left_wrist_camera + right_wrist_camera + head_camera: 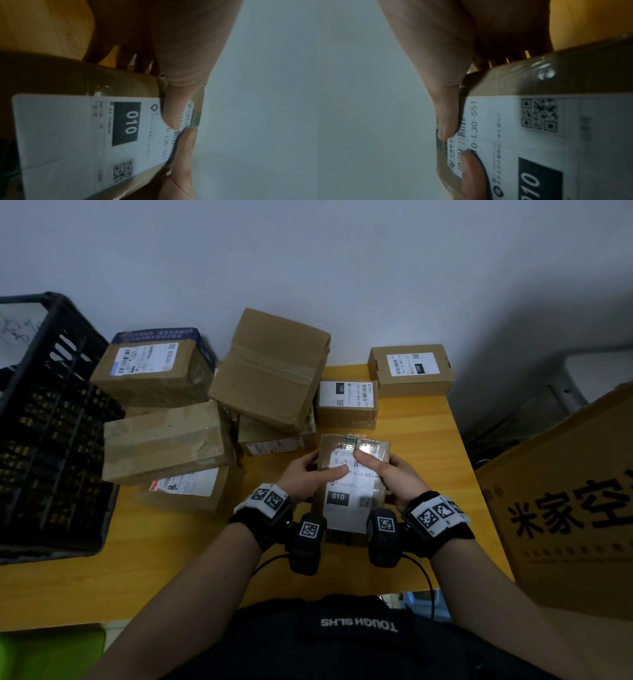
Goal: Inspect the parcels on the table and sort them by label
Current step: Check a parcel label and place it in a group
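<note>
A small brown parcel (352, 474) with a white label reading 010 (338, 497) is held above the yellow table (171, 542) in front of me. My left hand (308, 474) grips its left side, thumb lying across the label. My right hand (390, 474) grips its right side, thumb on the barcode. The left wrist view shows the label (85, 128) with both thumbs on it, and the right wrist view shows the same label (539, 135). Other parcels lie beyond: one labelled 150 (346, 404), one at the back right (411, 369), and a pile on the left (168, 440).
A black plastic crate (51, 422) stands at the table's left end. A large yellow carton with printed characters (575, 508) stands right of the table. A big unlabelled box (270, 368) leans on the pile against the white wall. Bare tabletop lies near the front edge.
</note>
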